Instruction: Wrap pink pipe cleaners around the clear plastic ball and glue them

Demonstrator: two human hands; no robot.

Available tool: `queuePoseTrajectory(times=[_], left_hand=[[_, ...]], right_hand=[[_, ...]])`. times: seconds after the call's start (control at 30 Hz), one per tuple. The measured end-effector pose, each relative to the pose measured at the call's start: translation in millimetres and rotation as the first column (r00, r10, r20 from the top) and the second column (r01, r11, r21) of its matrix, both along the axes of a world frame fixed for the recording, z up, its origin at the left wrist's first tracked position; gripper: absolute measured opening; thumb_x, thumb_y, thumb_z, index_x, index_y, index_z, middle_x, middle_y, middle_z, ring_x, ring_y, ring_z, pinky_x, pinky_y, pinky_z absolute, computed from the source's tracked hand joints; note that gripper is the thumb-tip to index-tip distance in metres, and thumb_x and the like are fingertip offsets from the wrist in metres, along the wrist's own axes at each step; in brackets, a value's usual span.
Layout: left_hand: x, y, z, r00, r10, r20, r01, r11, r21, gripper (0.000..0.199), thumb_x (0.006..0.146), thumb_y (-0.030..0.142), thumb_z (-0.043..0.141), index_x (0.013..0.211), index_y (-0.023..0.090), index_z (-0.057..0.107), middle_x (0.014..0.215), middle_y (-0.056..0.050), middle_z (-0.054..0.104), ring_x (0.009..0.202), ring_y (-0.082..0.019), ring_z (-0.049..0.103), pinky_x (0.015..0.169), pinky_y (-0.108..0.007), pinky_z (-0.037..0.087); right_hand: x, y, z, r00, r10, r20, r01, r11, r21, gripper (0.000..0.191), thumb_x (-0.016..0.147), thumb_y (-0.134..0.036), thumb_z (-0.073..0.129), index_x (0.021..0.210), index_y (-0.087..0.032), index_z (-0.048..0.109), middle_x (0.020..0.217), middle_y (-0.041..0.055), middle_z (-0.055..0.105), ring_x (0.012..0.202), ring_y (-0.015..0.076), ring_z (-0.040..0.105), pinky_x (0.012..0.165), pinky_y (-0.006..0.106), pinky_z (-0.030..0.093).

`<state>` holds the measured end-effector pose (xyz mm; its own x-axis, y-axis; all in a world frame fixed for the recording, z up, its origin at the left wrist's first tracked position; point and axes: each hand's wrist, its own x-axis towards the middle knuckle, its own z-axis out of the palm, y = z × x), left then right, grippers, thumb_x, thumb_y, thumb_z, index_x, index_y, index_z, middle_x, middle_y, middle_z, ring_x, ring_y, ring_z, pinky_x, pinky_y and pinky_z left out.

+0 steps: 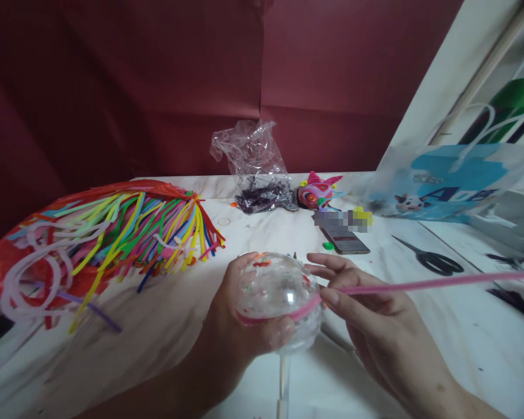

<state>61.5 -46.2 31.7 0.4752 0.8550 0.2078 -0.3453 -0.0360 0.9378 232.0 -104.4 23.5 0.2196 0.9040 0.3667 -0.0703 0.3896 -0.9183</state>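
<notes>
My left hand (248, 326) grips the clear ball (283, 291) at the near middle of the table (388, 349), its thumb over the pink pipe cleaner (397, 287) lying across it, while my right hand (375, 320) pinches that same strand where it leads off right, the black scissors (432, 258) lying beyond.

- Ball (290, 279) in the left hand (238, 320): clear plastic-like, glossy on its bare patch, rougher around it
- Pink strip (419, 285) at the right hand (375, 317): matt, fuzzy
- Coloured strips (144, 233), left of the left hand: matt, fuzzy, lying on thin, shiny red plastic (131, 187)
- Clear bag (253, 154), beyond both hands: crinkled, glossy plastic
- Phone (349, 243), beyond the right hand: smooth, dark screen
- Tabletop (445, 349) beneath both hands: smooth, marble-look, faintly glossy
- Backdrop (179, 87), farthest from both hands: looked like creased, smooth maroon paper
</notes>
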Motion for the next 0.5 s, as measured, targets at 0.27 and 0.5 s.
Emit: queuePoseTrajectory(times=[0.27,0.5], left_hand=[[2.2,-0.3,-0.3,0.998,0.049,-0.037,-0.048,0.998,0.046,0.062,0.058,0.035,0.085,0.111,0.025,0.057,0.109,-0.004,0.073,0.105,-0.031,0.067,0.089,-0.039,0.056],[-0.3,2.9,-5.7,0.999,0.017,-0.027,-0.018,0.999,-0.04,0.072,0.056,0.034,0.087,0.118,0.024,0.051,0.114,-0.008,0.071,0.107,-0.032,0.066,0.088,-0.039,0.056]], right_hand=[[-2.5,1.8,0.9,0.996,-0.009,-0.089,0.003,0.998,-0.064,0.018,0.084,-0.035,0.08,0.07,-0.027,0.072,0.113,0.0042,0.062,0.133,0.0282,0.031,0.097,0.039,0.038],[-3.2,3.0,-1.7,0.987,-0.042,-0.153,0.023,0.992,-0.124,0.02,0.077,-0.038,0.086,0.069,-0.026,0.071,0.119,0.0038,0.062,0.123,0.0309,0.047,0.087,0.036,0.046]])
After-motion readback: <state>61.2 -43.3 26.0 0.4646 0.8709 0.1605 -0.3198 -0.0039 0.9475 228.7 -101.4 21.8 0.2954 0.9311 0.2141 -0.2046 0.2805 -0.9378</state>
